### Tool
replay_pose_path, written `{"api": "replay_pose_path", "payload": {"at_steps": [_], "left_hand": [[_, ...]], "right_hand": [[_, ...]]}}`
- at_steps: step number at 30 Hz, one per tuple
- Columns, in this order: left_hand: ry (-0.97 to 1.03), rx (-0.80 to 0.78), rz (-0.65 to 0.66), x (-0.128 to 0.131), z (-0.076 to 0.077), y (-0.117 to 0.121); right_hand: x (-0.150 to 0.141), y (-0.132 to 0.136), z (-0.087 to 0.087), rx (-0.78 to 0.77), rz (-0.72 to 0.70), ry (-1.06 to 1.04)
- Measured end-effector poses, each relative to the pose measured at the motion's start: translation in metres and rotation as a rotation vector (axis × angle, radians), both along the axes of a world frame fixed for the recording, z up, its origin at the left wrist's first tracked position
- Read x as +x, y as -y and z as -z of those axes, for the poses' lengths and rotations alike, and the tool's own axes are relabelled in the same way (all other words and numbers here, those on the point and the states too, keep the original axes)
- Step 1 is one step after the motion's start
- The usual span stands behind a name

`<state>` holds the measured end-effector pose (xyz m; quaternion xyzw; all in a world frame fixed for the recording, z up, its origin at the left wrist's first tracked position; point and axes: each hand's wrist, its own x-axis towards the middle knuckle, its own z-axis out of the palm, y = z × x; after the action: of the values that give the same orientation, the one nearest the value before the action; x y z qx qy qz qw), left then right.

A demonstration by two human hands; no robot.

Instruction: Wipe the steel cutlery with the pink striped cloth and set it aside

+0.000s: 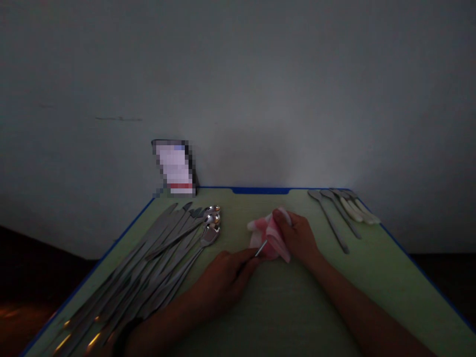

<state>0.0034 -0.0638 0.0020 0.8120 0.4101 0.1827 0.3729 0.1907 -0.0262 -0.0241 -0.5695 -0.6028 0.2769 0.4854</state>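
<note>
My left hand (232,275) is closed around the thin metal handle of a piece of cutlery (261,248). Its far end is hidden in a pink and white cloth (273,233), so I cannot tell its kind. The cloth is bunched in my right hand (297,233), whose fingers are closed on it around the cutlery. Left of my hands lies a spread of metal cutlery, with several knives (148,238) and several shiny spoons (211,233), handles towards me. To the right lie two metal spoons (330,218) and some white-handled cutlery (351,209).
The light green table (290,307) has a blue edge and stands against a grey wall (253,89). A phone (174,168), its screen blurred out, leans on the wall at the back left. A dark band circles my left wrist.
</note>
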Motion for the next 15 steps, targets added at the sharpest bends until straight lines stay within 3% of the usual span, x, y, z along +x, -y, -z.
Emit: {"api": "replay_pose_path", "payload": {"at_steps": [3,8,10,15], "left_hand": [[0.035,-0.028,-0.027,0.0003,-0.0010,-0.0028],[0.077,-0.061,-0.098,0.0000,-0.0031,-0.0098],[0.056,-0.046,-0.095,0.0003,-0.0024,-0.0101],[-0.012,0.047,-0.058,0.0011,0.0052,-0.0037]], "right_hand": [[0.0007,0.0000,-0.0002,-0.033,-0.030,-0.082],[0.0015,0.0025,-0.0033,-0.107,-0.348,-0.367],[0.0016,0.0026,-0.0021,-0.110,-0.338,-0.365],[0.0010,-0.0005,0.0030,-0.080,-0.148,-0.306]]}}
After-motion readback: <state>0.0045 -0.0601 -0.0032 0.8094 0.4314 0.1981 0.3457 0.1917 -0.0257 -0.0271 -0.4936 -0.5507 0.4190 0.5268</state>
